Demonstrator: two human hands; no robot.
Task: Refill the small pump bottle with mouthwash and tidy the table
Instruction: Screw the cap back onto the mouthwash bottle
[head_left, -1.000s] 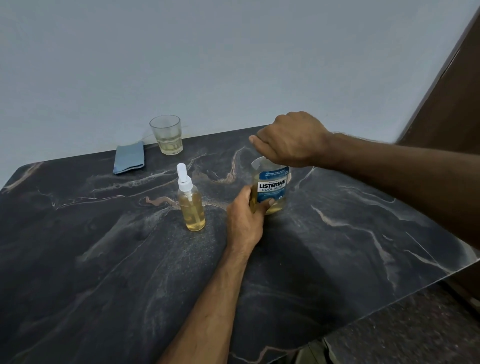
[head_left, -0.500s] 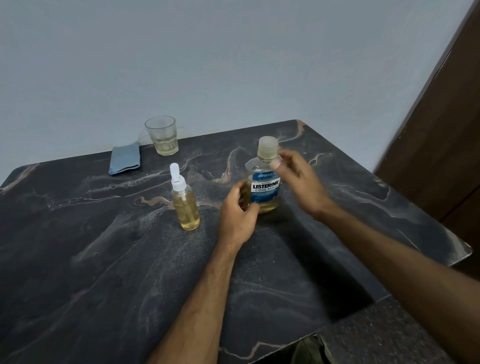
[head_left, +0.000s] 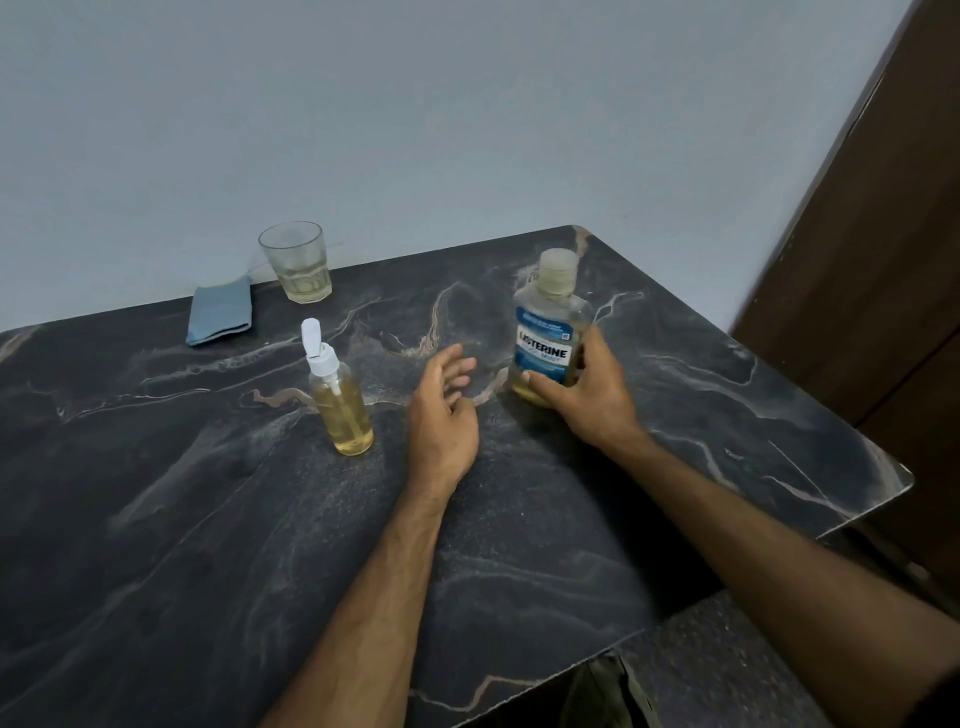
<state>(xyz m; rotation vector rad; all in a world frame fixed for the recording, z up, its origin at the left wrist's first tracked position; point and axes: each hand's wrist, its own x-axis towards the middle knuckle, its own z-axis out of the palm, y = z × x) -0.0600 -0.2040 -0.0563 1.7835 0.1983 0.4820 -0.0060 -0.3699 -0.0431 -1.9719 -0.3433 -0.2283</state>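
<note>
Dark marble table (head_left: 208, 519), right hand (head_left: 592, 400) gripping mouthwash bottle (head_left: 545, 338), left hand (head_left: 441, 415) relaxed beside it

Mouthwash bottle (head_left: 548, 332): lower right side and base hidden behind right hand (head_left: 587, 395); label motion-blurred, only "LISTERINE" readable, small print too fine to tell. Left hand (head_left: 441, 415) fingertips smeared by blur. Both forearms cut off by the bottom edge. Table (head_left: 156, 519) runs off the left and bottom edges.

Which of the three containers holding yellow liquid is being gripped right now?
The Listerine bottle, held by the right hand; the pump bottle and glass stand untouched.
</note>
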